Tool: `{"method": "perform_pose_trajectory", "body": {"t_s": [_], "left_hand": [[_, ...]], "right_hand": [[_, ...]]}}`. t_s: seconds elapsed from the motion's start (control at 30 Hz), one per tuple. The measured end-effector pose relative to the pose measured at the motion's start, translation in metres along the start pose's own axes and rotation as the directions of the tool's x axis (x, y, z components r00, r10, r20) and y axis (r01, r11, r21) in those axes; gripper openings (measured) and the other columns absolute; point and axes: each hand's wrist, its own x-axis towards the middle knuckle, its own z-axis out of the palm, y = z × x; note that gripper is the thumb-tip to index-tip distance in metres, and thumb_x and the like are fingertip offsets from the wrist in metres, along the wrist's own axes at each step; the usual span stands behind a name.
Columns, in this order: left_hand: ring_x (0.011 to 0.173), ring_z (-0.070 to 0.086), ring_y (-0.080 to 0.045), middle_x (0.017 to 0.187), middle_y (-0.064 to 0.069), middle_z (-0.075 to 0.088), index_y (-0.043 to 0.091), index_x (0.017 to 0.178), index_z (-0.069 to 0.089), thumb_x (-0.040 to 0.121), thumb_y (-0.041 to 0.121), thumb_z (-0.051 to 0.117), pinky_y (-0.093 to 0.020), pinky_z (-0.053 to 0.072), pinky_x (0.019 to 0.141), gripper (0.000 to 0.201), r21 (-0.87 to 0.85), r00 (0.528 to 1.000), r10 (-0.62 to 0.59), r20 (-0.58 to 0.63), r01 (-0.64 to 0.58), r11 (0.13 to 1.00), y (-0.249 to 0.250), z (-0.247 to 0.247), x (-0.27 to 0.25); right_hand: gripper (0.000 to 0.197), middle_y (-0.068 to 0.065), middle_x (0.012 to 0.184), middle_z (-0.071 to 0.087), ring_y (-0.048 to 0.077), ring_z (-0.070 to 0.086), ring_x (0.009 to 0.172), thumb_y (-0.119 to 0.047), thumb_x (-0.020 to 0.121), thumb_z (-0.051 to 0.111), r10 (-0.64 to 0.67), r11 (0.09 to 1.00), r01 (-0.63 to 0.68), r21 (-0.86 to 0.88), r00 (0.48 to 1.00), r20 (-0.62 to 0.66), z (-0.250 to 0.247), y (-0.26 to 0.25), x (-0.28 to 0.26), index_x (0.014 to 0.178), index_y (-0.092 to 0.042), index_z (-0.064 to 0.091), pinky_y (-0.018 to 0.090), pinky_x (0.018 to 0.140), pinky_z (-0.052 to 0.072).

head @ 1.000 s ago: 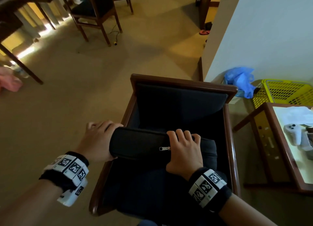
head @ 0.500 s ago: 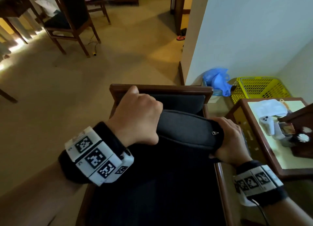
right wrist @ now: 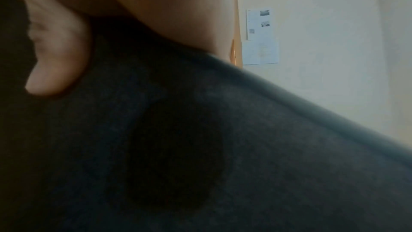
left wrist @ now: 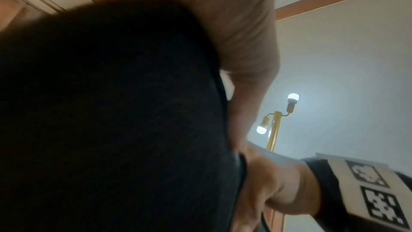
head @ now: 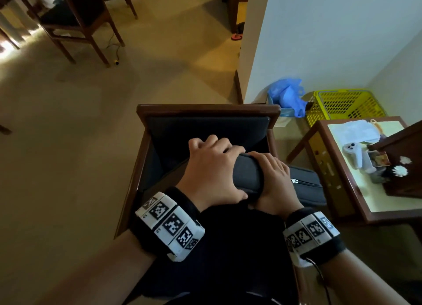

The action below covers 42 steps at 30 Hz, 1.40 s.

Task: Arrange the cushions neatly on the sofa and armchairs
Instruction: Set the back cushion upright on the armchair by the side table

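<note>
Head view: both hands grip one dark cushion [head: 249, 174] over the seat of a wooden-framed armchair [head: 207, 109]. The left hand [head: 212, 174] sits on the cushion's top edge, fingers curled over the far side, thumb along the near side. The right hand [head: 274, 181] is just beside it, touching it, fingers wrapped over the same rounded edge. The cushion stands on edge, tilted. Its right end reaches out over the right armrest. A zipper pull [head: 294, 181] shows on its side next to the right hand.

The armchair has a dark back pad [head: 205, 129] inside the frame. Whether the cushion's lower edge touches the seat cannot be told; the forearms cover it.

Left wrist view: dark fabric of the cushion [left wrist: 111, 112] fills most of the frame. The right hand [left wrist: 274, 188] is pressed against its edge. A floor lamp [left wrist: 275, 130] with two lit bulbs stands by the wall.

Right wrist view: dark grey cushion [right wrist: 223, 147] fabric close up, with a thumb [right wrist: 55, 50] pressing into it. Papers [right wrist: 259, 36] hang on the wall.

Surroundings, head view: to the right of the armchair, a small counter [head: 365, 213] carries a white controller [head: 355, 154] and a folded white cloth [head: 358, 131]. Behind it, a yellow basket [head: 342, 106] and a blue plastic bag [head: 287, 97] stand against the wall. A wooden chair [head: 84, 19] stands well apart on the carpet [head: 68, 122].
</note>
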Motion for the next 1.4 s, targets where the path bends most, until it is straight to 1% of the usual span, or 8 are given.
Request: {"method": "perform_pose_trajectory", "body": {"t_s": [0.13,0.23,0.47,0.63,0.97,1.2,1.33,1.4], "left_hand": [[0.139,0.032,-0.014,0.153,0.01,0.032,0.029,0.15,0.029,0.063,0.065,0.071,-0.042,0.029,0.105,0.104,-0.354,0.996,0.06,-0.067,-0.08,0.932,-0.035,0.018,-0.024],[0.143,0.029,-0.016,0.157,0.006,0.025,0.04,0.15,0.001,0.051,0.072,0.074,-0.047,0.028,0.109,0.127,-0.441,0.995,-0.056,0.079,0.086,0.893,-0.057,0.047,-0.034],[0.14,0.03,-0.022,0.153,0.0,0.03,0.042,0.144,-0.001,0.044,0.072,0.073,-0.048,0.029,0.105,0.128,-0.378,0.983,-0.117,0.142,0.164,0.911,-0.036,0.094,-0.026],[0.141,0.024,-0.017,0.153,0.004,0.026,0.044,0.143,-0.002,0.05,0.062,0.082,-0.045,0.023,0.106,0.127,-0.413,0.986,-0.088,0.139,0.139,0.9,-0.035,0.104,-0.028],[0.132,0.042,-0.026,0.145,-0.002,0.04,0.02,0.146,0.027,0.05,0.054,0.087,-0.046,0.03,0.108,0.119,-0.125,0.858,-0.281,0.431,0.365,0.923,-0.139,0.145,-0.078],[0.092,0.063,-0.031,0.095,-0.005,0.065,0.011,0.107,0.056,0.041,0.047,0.081,-0.041,0.038,0.079,0.079,-0.071,0.944,-0.2,0.262,0.226,0.972,-0.118,0.126,-0.062],[0.078,0.062,-0.028,0.082,0.0,0.062,0.016,0.093,0.056,0.038,0.051,0.072,-0.037,0.036,0.071,0.067,0.005,0.992,-0.08,0.099,0.08,0.997,-0.103,0.068,-0.035],[0.082,0.06,-0.025,0.086,0.0,0.062,0.018,0.097,0.056,0.042,0.047,0.078,-0.039,0.04,0.077,0.066,0.041,0.996,-0.054,0.068,0.052,0.998,-0.098,0.034,-0.027]], "right_hand": [[0.108,-0.002,0.122,0.054,0.025,0.05,0.114,-0.043,0.03,0.073,0.057,0.998,-0.057,0.012,0.998,0.01,-0.006,0.011,-0.004,0.132,-0.023,0.046,0.034,0.093,0.03],[0.111,-0.004,0.123,0.052,0.028,0.049,0.117,-0.037,0.026,0.075,0.135,0.99,-0.136,0.04,0.99,0.032,-0.013,0.017,-0.009,0.132,-0.024,0.045,0.038,0.095,0.032],[0.12,-0.002,0.141,0.038,0.022,0.036,0.132,-0.035,0.042,0.075,0.115,0.988,-0.126,0.089,0.987,0.115,-0.052,-0.026,-0.011,0.148,-0.034,0.019,0.044,0.107,0.033],[0.102,0.0,0.137,0.03,0.028,0.031,0.127,-0.043,0.053,0.078,0.035,0.963,0.023,-0.269,0.977,0.212,-0.055,-0.059,-0.007,0.144,-0.034,0.031,0.051,0.104,0.032],[0.099,0.005,0.132,0.027,0.028,0.033,0.121,-0.04,0.059,0.076,0.146,0.946,-0.056,-0.32,0.954,0.264,-0.049,-0.07,-0.014,0.143,-0.039,0.024,0.052,0.102,0.037],[0.075,-0.003,0.091,0.046,0.024,0.049,0.089,-0.019,0.035,0.077,0.124,0.981,-0.143,-0.132,0.983,-0.139,-0.055,-0.036,-0.022,0.108,-0.03,0.066,0.036,0.073,0.039],[0.078,-0.005,0.09,0.059,0.016,0.053,0.086,-0.001,0.025,0.085,0.265,0.964,-0.262,0.045,0.934,-0.239,-0.095,-0.009,-0.016,0.097,-0.024,0.072,0.009,0.074,0.036],[0.078,-0.006,0.093,0.062,0.013,0.055,0.088,0.002,0.023,0.087,0.304,0.951,-0.275,0.145,0.917,-0.258,-0.103,-0.003,-0.019,0.095,-0.024,0.07,0.011,0.072,0.039]]}}
